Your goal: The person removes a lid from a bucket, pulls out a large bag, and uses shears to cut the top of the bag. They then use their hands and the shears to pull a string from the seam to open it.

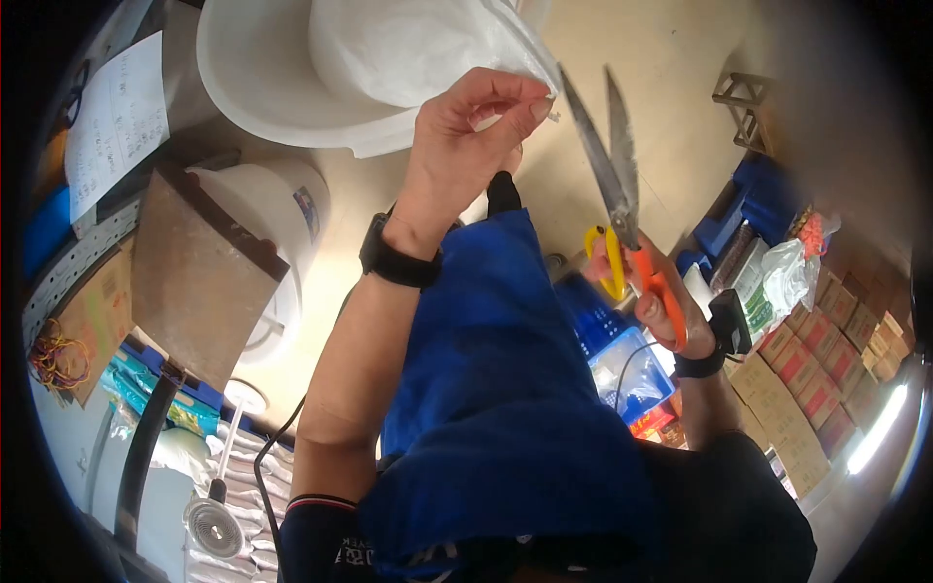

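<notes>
At the top centre, my left hand [476, 136] pinches the edge of a white woven bag [408, 49] between thumb and fingers. That bag sits in a large white tub [258, 102]. Over to the right, my right hand [671, 301] grips a pair of scissors [614, 170] by one orange and one yellow handle loop. The blades point upward and are spread apart. Their tips are close to the bag's edge on its right side, and no material shows between them. A small frayed bit hangs by my left fingertips.
A white bucket [272, 209] stands left, behind a brown board [190, 282]. Handwritten paper [117, 126] hangs at upper left; a small fan [216, 525] is below. Blue crates [622, 364] and stacked cartons [807, 360] are at right, a stool [743, 102] at upper right.
</notes>
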Motion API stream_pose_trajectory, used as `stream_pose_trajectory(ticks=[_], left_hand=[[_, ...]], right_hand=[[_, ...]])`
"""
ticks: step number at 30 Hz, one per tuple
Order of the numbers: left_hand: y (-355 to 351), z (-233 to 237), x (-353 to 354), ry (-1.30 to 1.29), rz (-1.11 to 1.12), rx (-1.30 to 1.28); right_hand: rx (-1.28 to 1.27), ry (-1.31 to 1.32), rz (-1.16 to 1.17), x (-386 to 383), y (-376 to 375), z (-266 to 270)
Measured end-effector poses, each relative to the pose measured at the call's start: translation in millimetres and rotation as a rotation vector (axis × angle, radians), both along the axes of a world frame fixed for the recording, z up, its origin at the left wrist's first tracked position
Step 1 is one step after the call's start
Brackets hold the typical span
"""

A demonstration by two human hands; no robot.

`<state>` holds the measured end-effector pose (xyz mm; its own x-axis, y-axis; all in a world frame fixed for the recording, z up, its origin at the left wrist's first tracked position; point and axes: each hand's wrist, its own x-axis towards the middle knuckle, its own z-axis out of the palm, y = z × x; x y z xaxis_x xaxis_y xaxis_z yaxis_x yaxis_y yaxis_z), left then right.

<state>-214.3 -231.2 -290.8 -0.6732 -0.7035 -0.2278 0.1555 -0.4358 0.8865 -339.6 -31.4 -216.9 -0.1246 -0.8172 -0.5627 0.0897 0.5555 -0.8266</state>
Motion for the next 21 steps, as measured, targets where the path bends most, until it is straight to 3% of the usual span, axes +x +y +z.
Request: stream_pose_trajectory(ticks=[4, 7, 10, 21], left_hand=[[2, -6, 2, 0.023, 0.006, -0.030], [2, -4, 4, 0.025, 0.000, 0.001], [4, -4, 4, 0.046, 0.002, 0.021], [13, 7, 12, 0.076, 0.056, 0.018]], right_hand=[[0.150, -0.122, -0.055, 2, 18, 5], [0.184, -0.059, -0.068, 4, 28, 3], [0.193, -0.058, 0.045, -1, 27, -1], [0.121, 0.076, 0.059, 10, -4, -9]])
